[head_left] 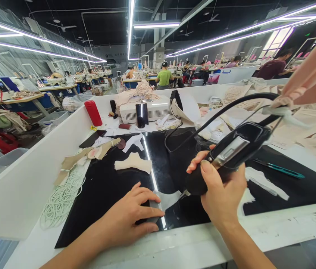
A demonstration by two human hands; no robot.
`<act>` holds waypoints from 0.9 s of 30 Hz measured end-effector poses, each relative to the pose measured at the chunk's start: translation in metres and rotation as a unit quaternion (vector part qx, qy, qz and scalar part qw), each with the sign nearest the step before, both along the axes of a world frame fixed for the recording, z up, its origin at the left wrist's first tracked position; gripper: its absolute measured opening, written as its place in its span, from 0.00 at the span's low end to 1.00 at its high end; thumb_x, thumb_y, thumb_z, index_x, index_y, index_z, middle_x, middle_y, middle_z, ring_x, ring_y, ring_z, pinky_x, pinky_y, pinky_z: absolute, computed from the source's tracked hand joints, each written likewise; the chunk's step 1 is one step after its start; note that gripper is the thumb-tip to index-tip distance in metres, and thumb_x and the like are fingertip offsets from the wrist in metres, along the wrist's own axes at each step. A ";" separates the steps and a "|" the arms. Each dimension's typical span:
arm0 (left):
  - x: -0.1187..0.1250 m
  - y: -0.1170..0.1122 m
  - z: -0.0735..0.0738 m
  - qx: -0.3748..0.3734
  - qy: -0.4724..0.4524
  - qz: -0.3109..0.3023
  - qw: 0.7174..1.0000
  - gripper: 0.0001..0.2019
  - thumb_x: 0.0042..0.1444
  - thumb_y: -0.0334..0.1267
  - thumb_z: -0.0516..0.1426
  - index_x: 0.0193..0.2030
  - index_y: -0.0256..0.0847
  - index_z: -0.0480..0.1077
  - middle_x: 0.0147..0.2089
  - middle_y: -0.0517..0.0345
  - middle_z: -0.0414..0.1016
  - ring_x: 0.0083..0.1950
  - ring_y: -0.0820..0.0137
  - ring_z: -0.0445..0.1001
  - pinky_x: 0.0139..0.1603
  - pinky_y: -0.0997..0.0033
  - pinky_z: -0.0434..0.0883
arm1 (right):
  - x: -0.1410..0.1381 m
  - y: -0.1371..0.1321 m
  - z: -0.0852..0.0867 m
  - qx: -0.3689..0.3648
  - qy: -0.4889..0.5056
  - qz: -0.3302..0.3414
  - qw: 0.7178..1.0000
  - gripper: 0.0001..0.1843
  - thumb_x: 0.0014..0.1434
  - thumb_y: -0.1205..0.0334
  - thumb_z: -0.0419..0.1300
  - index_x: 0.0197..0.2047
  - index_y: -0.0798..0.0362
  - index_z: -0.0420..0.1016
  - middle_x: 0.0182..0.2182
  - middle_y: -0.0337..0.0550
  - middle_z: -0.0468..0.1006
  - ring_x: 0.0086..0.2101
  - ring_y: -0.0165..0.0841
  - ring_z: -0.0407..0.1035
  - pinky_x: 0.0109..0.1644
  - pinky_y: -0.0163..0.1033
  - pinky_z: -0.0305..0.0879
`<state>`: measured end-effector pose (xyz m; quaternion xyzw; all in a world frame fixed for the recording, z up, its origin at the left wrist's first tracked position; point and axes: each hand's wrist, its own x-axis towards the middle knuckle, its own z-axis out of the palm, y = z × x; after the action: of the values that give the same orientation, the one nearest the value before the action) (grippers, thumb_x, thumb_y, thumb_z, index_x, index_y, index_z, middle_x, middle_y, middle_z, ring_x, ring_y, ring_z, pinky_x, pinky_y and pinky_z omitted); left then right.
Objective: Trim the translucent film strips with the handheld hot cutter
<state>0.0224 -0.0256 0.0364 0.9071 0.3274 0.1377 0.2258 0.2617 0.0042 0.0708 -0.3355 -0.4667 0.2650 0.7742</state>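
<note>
My right hand is closed around a black corded hand tool with a silver panel, its tip pointing down at a thin pale fabric piece on the black glossy work surface. My left hand lies with fingers spread flat on the left end of that fabric piece, pressing it down. The tool's black cable arcs up and to the right.
A beige fabric cutout, more cutouts and a coil of white cord lie to the left. A red cylinder, a white machine box, and teal scissors sit around. White partition walls bound the bench. Other workers sit far behind.
</note>
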 end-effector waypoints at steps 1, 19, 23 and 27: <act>0.000 0.000 0.000 0.001 -0.001 0.000 1.000 0.18 0.67 0.36 0.68 0.62 0.52 0.80 0.65 0.51 0.78 0.68 0.54 0.75 0.79 0.26 0.51 | 0.000 0.000 0.000 0.001 0.000 0.001 1.000 0.19 0.62 0.53 0.74 0.51 0.44 0.73 0.35 0.34 0.79 0.28 0.31 0.74 0.34 0.40 0.77; 0.000 0.001 -0.002 0.001 0.001 -0.002 1.000 0.18 0.67 0.36 0.67 0.62 0.52 0.80 0.65 0.50 0.77 0.68 0.54 0.75 0.79 0.24 0.50 | 0.001 0.000 0.001 -0.007 -0.018 -0.003 1.000 0.15 0.64 0.55 0.72 0.47 0.45 0.72 0.35 0.33 0.79 0.29 0.31 0.74 0.34 0.40 0.77; -0.001 0.000 -0.003 -0.007 -0.016 0.003 1.000 0.17 0.67 0.36 0.67 0.61 0.53 0.80 0.64 0.53 0.78 0.68 0.56 0.75 0.80 0.27 0.50 | 0.001 -0.002 0.000 -0.006 -0.021 -0.005 1.000 0.15 0.65 0.56 0.71 0.49 0.44 0.71 0.34 0.33 0.79 0.28 0.31 0.73 0.34 0.40 0.77; -0.001 0.002 -0.008 -0.001 -0.062 0.039 0.997 0.14 0.72 0.34 0.62 0.60 0.51 0.79 0.63 0.52 0.78 0.65 0.60 0.77 0.80 0.36 0.57 | 0.000 -0.002 0.000 -0.010 -0.026 -0.005 1.000 0.14 0.65 0.57 0.71 0.48 0.45 0.71 0.34 0.33 0.78 0.29 0.31 0.74 0.35 0.40 0.77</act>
<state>0.0209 -0.0238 0.0283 0.8831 0.3481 0.2019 0.2413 0.2621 0.0025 0.0707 -0.3520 -0.4827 0.2569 0.7597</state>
